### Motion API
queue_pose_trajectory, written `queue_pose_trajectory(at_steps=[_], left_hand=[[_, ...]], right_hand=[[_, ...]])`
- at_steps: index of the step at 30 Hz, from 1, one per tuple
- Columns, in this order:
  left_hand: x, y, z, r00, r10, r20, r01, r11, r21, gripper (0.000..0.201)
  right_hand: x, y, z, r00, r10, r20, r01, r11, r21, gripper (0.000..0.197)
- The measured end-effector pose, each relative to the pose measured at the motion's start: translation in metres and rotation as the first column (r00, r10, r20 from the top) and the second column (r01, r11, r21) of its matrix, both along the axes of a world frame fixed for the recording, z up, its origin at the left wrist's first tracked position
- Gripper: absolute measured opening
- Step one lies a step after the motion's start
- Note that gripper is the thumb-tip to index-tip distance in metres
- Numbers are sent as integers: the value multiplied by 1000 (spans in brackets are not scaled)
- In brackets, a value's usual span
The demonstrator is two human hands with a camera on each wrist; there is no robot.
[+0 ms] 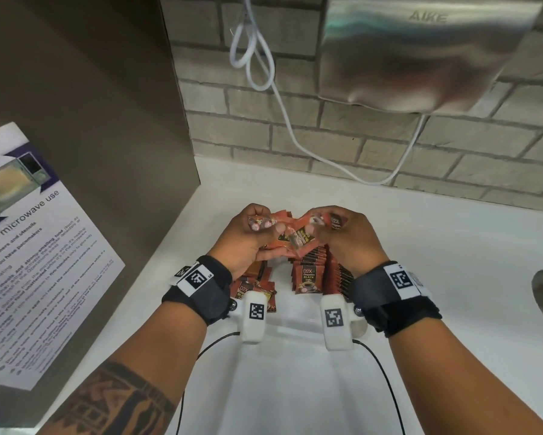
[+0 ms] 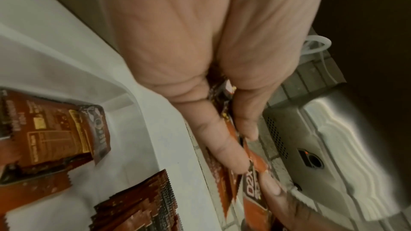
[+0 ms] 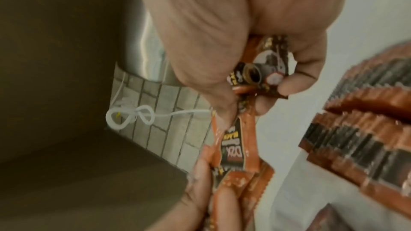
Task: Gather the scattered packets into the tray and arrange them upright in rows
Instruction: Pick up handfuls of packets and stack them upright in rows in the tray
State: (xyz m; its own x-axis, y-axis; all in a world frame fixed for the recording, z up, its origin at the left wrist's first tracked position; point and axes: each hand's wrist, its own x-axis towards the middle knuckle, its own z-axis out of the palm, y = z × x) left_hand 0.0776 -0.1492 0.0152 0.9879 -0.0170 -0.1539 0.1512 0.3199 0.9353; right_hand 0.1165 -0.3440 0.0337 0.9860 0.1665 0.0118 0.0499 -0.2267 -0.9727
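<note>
Head view: the left hand (image 1: 248, 237) and right hand (image 1: 345, 237) both grasp a bunch of orange packets (image 1: 295, 240) above the white tray (image 1: 295, 321). Rows of packets (image 1: 314, 271) below seem upright

**Orange and brown over white**

The packets (image 1: 298, 238) are showing orange-red foil with black and yellow labels. Below them, the tray (image 1: 295, 312) is gleaming white. Behind the tray, the brick wall (image 1: 373, 136) is showing grey-beige, and the cable (image 1: 282, 102) is hanging white.
</note>
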Motion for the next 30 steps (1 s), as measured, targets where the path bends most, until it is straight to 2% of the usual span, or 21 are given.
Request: queue_pose_trajectory(at_steps=[2, 4, 7, 10, 14, 17, 21, 23, 24, 27, 30], left_hand=[[1, 2, -3, 1000, 12, -2, -12, 999, -30, 24], [1, 1, -4, 1000, 6, -2, -6, 1000, -17, 26], [2, -1, -3, 1000, 9, 11, -10, 998, 61, 26], [5, 2, -1, 998, 50, 30, -54, 991, 123, 24], [6, 1, 3, 999, -28, 38, 21, 981, 192, 29], [6, -3, 3, 998, -53, 42, 46, 986, 159, 26], [9, 3, -1, 996, 85, 9, -85, 996, 16, 20], [10, 2, -2, 993, 119, -2, -119, 993, -24, 22], [10, 0, -3, 992, 126, -4, -126, 991, -41, 23], [8, -6, -2, 994, 105, 0, -105, 993, -47, 30], [6, -8, -3, 997, 82, -9, -82, 995, -54, 40]], right_hand=[[-4, 2, 2, 987, -69, -148, 95, 980, 175, 13], [-7, 4, -2, 960, -75, -269, 146, 956, 254, 13], [-11, 7, -5, 938, -36, -344, 112, 973, 204, 17], [-13, 3, -7, 906, 104, -410, -78, 994, 78, 24], [-13, 2, -7, 909, 175, -378, -172, 984, 40, 39], [-15, 7, -4, 914, 221, -341, -203, 975, 88, 34], [-11, 3, -1, 923, 129, -362, -45, 972, 231, 40], [-14, 6, -2, 933, 108, -342, -22, 970, 244, 31], [-16, 9, -3, 941, 101, -323, -25, 972, 232, 26], [-18, 16, -8, 951, 76, -299, -15, 979, 203, 40], [-14, 15, -7, 952, 49, -303, 26, 971, 237, 39]])
